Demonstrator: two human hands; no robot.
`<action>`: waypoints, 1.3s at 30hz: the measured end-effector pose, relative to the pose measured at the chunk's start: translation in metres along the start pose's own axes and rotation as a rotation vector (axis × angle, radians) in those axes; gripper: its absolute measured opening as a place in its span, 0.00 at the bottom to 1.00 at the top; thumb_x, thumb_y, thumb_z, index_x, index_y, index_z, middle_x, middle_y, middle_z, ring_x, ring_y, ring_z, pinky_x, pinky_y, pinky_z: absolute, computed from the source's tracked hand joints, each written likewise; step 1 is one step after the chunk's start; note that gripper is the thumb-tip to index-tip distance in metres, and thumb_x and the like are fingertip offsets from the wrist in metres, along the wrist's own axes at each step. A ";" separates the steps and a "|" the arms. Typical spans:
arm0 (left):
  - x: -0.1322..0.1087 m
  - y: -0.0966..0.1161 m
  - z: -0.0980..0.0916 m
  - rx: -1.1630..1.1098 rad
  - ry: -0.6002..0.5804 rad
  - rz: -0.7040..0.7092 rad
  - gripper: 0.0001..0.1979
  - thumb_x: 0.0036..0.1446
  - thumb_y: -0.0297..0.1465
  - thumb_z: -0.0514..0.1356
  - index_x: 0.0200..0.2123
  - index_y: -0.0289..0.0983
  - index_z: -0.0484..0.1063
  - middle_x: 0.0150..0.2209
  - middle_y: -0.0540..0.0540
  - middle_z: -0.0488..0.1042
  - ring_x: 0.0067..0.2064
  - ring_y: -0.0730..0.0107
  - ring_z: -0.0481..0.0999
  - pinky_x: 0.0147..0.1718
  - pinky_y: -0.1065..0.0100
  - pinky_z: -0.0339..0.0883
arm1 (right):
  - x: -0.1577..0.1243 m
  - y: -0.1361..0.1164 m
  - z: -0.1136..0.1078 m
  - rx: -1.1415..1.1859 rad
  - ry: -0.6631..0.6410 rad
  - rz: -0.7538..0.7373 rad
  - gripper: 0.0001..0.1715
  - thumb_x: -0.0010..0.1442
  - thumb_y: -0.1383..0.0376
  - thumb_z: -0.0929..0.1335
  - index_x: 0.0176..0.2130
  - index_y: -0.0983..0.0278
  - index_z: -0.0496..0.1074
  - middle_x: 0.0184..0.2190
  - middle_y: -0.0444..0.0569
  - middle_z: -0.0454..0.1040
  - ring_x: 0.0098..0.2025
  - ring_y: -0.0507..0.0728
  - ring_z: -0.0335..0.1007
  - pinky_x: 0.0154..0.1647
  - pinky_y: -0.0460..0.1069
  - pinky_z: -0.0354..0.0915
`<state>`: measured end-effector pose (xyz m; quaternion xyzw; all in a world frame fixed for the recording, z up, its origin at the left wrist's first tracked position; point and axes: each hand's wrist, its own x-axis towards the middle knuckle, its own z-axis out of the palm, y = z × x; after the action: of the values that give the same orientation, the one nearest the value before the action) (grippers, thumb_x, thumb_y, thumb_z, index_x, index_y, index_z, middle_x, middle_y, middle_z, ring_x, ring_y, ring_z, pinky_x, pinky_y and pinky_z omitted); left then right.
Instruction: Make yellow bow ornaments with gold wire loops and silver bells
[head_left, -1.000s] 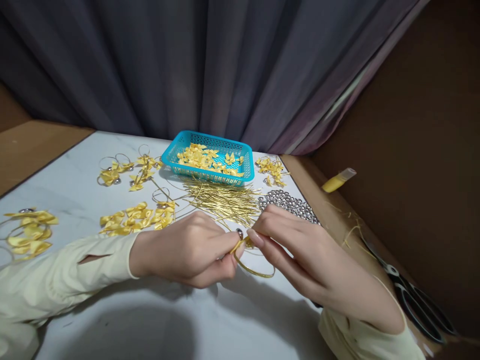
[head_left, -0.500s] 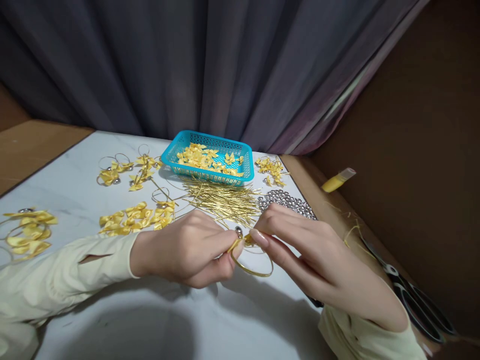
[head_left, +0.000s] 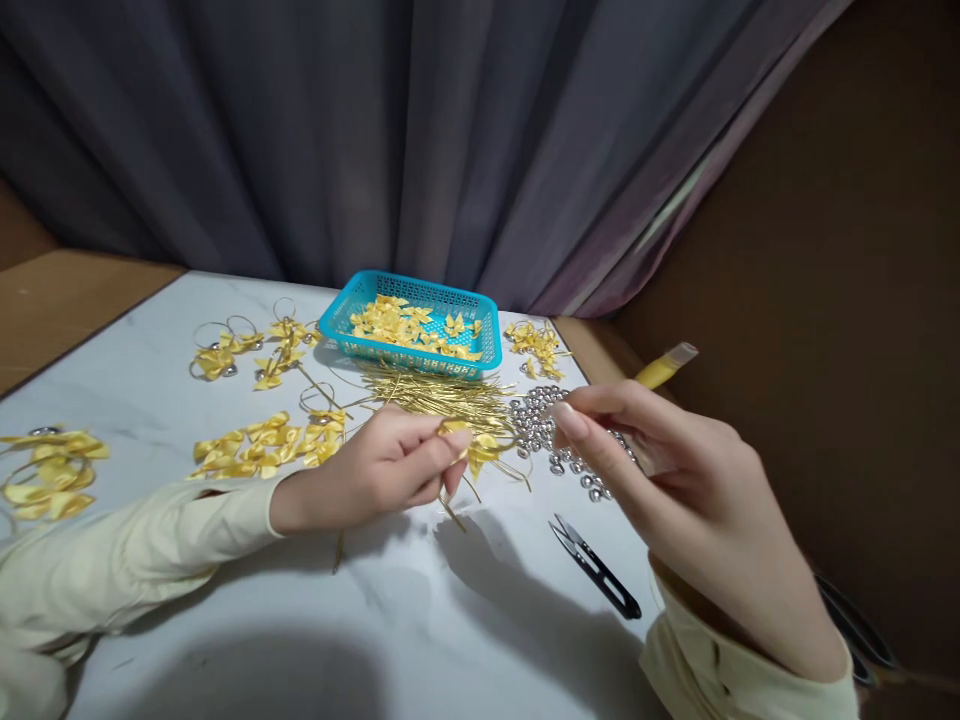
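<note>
My left hand (head_left: 375, 470) rests on the white table (head_left: 315, 610) and pinches a small yellow ribbon bow (head_left: 474, 448) together with a gold cord whose ends hang below the fingers. My right hand (head_left: 667, 460) is lifted above the table, apart from the left. Its fingers are held close together, and their tips hover over a pile of silver bells (head_left: 536, 412). Whether anything sits between those fingertips is hidden. A heap of cut gold cords (head_left: 439, 392) lies just beyond the left hand.
A blue basket (head_left: 336, 326) of yellow bows stands at the back. Loose bows (head_left: 259, 445) and finished looped ornaments (head_left: 49, 470) lie to the left. Black thread snips (head_left: 596, 567) lie by my right wrist. A yellow tube (head_left: 664, 367) and large scissors (head_left: 855, 625) sit on the right ledge.
The hands have come apart. My right hand rose and moved right, over the bells, uncovering the snips. My left hand keeps the bow and cord; the round loop no longer shows.
</note>
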<state>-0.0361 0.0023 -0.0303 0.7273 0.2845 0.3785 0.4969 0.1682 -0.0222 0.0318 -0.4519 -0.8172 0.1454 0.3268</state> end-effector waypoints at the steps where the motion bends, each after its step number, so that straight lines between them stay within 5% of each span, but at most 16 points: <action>1: 0.001 0.000 0.000 -0.083 0.008 -0.056 0.19 0.62 0.30 0.46 0.19 0.35 0.62 0.10 0.58 0.52 0.13 0.81 0.52 0.13 0.77 0.49 | -0.001 -0.001 0.000 0.011 0.006 0.013 0.06 0.61 0.67 0.64 0.32 0.63 0.68 0.24 0.43 0.69 0.25 0.48 0.63 0.21 0.42 0.58; 8: 0.004 0.002 0.002 -0.275 0.062 -0.231 0.19 0.61 0.30 0.47 0.19 0.34 0.63 0.09 0.58 0.53 0.14 0.81 0.51 0.16 0.77 0.49 | 0.001 -0.006 0.022 0.093 -0.122 -0.065 0.08 0.60 0.68 0.65 0.29 0.66 0.71 0.18 0.40 0.66 0.19 0.46 0.58 0.21 0.42 0.55; 24: 0.001 -0.010 0.003 -0.212 0.092 -0.171 0.18 0.62 0.33 0.48 0.21 0.34 0.64 0.10 0.58 0.54 0.14 0.82 0.51 0.17 0.76 0.48 | 0.003 -0.002 0.045 0.194 0.040 0.050 0.04 0.57 0.71 0.67 0.31 0.67 0.72 0.25 0.44 0.72 0.27 0.48 0.66 0.25 0.42 0.61; 30: 0.003 -0.010 0.002 -0.250 0.082 -0.169 0.19 0.62 0.32 0.48 0.20 0.34 0.63 0.10 0.58 0.53 0.15 0.81 0.51 0.17 0.75 0.48 | 0.002 -0.002 0.046 0.196 0.101 0.067 0.06 0.56 0.69 0.67 0.27 0.65 0.66 0.23 0.41 0.66 0.24 0.48 0.62 0.24 0.44 0.60; 34: 0.005 -0.009 0.000 -0.294 0.068 -0.180 0.19 0.62 0.33 0.49 0.19 0.34 0.62 0.09 0.58 0.53 0.14 0.81 0.51 0.17 0.75 0.48 | 0.002 -0.001 0.042 0.142 0.186 0.046 0.11 0.53 0.67 0.70 0.35 0.65 0.63 0.31 0.45 0.65 0.28 0.50 0.62 0.26 0.45 0.62; 39: 0.004 -0.011 0.000 -0.342 0.027 -0.186 0.19 0.61 0.33 0.50 0.18 0.34 0.63 0.10 0.57 0.54 0.14 0.82 0.50 0.15 0.76 0.47 | 0.006 0.001 0.038 0.269 -0.026 0.133 0.10 0.54 0.65 0.70 0.34 0.64 0.64 0.30 0.44 0.68 0.29 0.49 0.64 0.24 0.43 0.61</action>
<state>-0.0348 0.0091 -0.0396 0.5977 0.2887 0.3834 0.6422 0.1412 -0.0150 0.0055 -0.4554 -0.7628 0.2806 0.3634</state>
